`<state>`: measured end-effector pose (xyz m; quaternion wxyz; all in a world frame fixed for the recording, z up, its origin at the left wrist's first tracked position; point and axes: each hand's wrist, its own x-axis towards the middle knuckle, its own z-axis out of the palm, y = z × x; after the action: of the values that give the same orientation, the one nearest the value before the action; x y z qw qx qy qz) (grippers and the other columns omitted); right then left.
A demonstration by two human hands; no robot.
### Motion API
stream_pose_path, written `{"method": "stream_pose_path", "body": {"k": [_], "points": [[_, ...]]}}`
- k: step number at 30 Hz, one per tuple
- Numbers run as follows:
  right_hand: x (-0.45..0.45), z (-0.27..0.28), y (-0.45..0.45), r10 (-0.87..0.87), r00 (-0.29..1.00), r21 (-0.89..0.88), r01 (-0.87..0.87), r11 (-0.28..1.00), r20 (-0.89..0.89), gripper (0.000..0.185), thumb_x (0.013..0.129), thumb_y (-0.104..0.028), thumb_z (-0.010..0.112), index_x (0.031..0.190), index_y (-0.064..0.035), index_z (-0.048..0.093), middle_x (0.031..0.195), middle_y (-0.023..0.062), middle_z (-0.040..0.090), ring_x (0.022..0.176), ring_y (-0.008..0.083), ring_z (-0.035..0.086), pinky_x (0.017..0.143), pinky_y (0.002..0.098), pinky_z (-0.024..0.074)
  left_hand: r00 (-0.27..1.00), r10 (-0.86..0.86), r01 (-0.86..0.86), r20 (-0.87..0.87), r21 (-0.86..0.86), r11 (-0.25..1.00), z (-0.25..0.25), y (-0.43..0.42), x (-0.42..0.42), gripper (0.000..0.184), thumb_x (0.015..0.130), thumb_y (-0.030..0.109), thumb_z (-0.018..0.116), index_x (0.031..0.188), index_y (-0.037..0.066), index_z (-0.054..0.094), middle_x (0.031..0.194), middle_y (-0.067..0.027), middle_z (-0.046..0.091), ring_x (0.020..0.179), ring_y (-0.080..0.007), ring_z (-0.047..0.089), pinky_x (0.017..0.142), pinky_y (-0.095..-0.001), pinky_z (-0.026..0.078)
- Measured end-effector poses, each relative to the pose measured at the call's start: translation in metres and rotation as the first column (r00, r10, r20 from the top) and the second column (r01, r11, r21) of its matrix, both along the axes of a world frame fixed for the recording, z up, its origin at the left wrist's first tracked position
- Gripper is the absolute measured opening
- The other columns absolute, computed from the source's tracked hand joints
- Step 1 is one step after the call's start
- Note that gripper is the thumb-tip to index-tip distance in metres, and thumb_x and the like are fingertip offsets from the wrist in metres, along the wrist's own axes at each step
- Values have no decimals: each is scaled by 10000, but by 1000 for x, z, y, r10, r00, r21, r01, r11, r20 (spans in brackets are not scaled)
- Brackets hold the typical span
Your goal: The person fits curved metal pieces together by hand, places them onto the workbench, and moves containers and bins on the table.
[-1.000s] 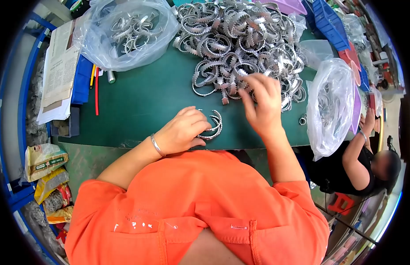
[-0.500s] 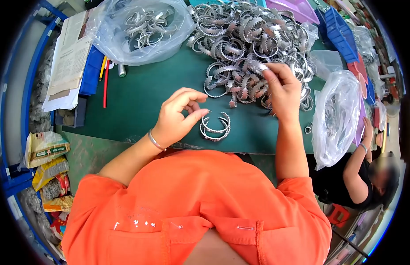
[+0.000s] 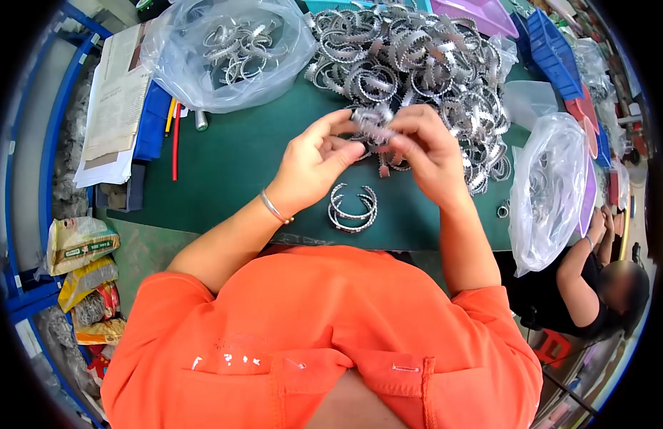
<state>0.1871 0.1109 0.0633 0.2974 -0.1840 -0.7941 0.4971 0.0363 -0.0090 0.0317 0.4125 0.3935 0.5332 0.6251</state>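
Observation:
Both hands meet in front of a large pile of silvery open-ended metal bangles [image 3: 417,53] with notched edges. Between my fingertips is a metal bangle [image 3: 374,129], blurred by motion and hard to separate from the pile behind it. My left hand [image 3: 320,157] pinches its left side, thumb below and fingers above. On the right side, my right hand [image 3: 430,151] grips it with curled fingers. Nearer my body, a small group of cuff bangles [image 3: 353,209] lies stacked on the green tabletop [image 3: 274,129].
A clear plastic bag [image 3: 228,64] of bangles stands at back left, another plastic bag [image 3: 549,193] at right. Red pen [image 3: 176,143], papers [image 3: 117,100] and blue bins [image 3: 549,50] line the edges. Another person [image 3: 578,286] sits at right.
My right hand has come left from the pile with a bangle. My left hand has moved up and right from the stacked bangles to meet it.

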Motion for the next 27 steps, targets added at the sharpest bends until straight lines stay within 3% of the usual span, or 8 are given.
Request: {"method": "stream_pose_path", "body": {"k": [3, 5, 8, 12, 14, 18, 21, 27], "points": [[2, -7, -3, 165, 985, 97, -169, 981, 40, 194, 727, 99, 594, 875, -25, 614, 966, 94, 477, 795, 189, 537, 665, 273, 461, 956, -49, 83, 288, -105, 991, 2, -4, -14, 349, 889, 129, 531, 1182, -52, 472, 995, -108, 602, 730, -120, 587, 640, -228, 491], [4, -6, -5, 173, 985, 58, -175, 983, 25, 196, 718, 104, 594, 864, -24, 615, 961, 102, 475, 840, 212, 531, 699, 284, 451, 980, -7, 41, 197, -169, 985, 1, -3, -13, 340, 901, 176, 517, 1147, -58, 500, 893, -88, 624, 673, -113, 575, 586, -215, 477], [4, -6, -5, 184, 981, 81, -188, 979, 57, 200, 707, 106, 600, 859, -23, 617, 954, 114, 479, 861, 235, 528, 711, 292, 447, 845, 41, 124, 533, -271, 955, 0, -2, -18, 323, 891, 158, 532, 1133, -54, 509, 866, -79, 616, 717, -137, 603, 618, -228, 498], [1, 0, -7, 185, 974, 239, -213, 947, 134, 217, 667, 100, 592, 837, -32, 621, 974, 115, 505, 860, 263, 529, 708, 314, 457, 859, -37, 213, 510, -292, 932, -13, 5, -21, 292, 883, 137, 537, 1107, -51, 523, 867, -79, 615, 741, -148, 613, 636, -233, 504], [-1, 5, -14, 32, 952, 543, -200, 816, 304, 231, 624, 80, 573, 811, -46, 624, 1006, 101, 529, 864, 282, 527, 697, 342, 466, 860, -18, 212, 510, -325, 922, -15, 10, -21, 269, 876, 121, 543, 1085, -46, 526, 885, -88, 621, 748, -153, 615, 636, -230, 502], [-2, -4, -17, -7, 972, 592, -136, 795, 233, 261, 629, 59, 588, 868, -45, 614, 996, 96, 536, 833, 279, 533, 679, 340, 471, 875, -5, 194, 484, -341, 920, -10, 8, -24, 238, 870, 103, 535, 1057, -42, 515, 920, -110, 625, 763, -158, 619, 639, -236, 509], [-6, -17, -37, -220, 975, 314, 208, 926, 4, 323, 658, 29, 652, 967, -28, 579, 958, 104, 527, 794, 245, 545, 650, 300, 475, 939, 95, 23, 331, -335, 942, -5, 0, -26, 199, 854, 69, 536, 1020, -35, 500, 951, -153, 618, 763, -179, 625, 657, -265, 527], [-7, -17, -48, -112, 993, 218, 115, 969, -27, 405, 644, -33, 744, 1012, -22, 574, 925, 91, 537, 677, 167, 565, 575, 252, 477, 901, 111, -42, 420, -169, 985, 5, -14, -17, 142, 824, 11, 552, 948, -27, 494, 924, -191, 612, 828, -241, 639, 686, -310, 552]]}}
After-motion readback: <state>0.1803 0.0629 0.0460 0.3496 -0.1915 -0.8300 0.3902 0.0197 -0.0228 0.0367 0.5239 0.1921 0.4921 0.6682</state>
